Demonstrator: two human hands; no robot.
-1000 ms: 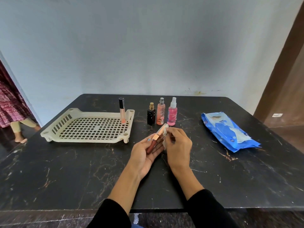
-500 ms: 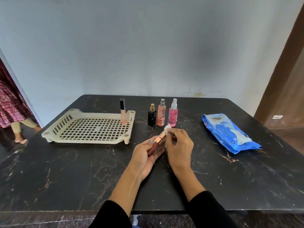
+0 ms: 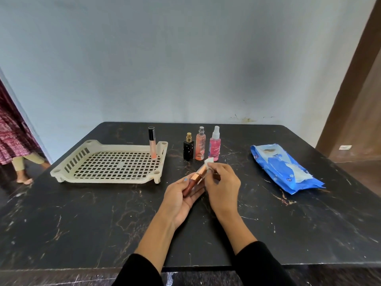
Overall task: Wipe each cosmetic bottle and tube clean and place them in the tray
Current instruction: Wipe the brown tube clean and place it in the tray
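Left hand lies palm up over the worktop, fingers curled loosely round a brown gloss tube whose copper cap points up and away. Right hand, touching it on the right, pinches a white wipe against the cap end with curled fingertips.

The step in hand looks like wiping this tube, with the cap end getting the rub. Next, I judge, the tube needs carrying left and away from the left hand and standing or laying in the tray; the wipe should stay with the right hand for the following bottle.

Going left to right: the tray sits well left of the hands and a little beyond them, with one pale tube upright in its far right corner. Just beyond the hands stand three bottles in a row, not yet trayed: black bottle, peach spray, pink spray. The wipe's upper corner shows just in front of the pink spray. Well to the right of the right hand lies the blue wipe pack, flat on the worktop.
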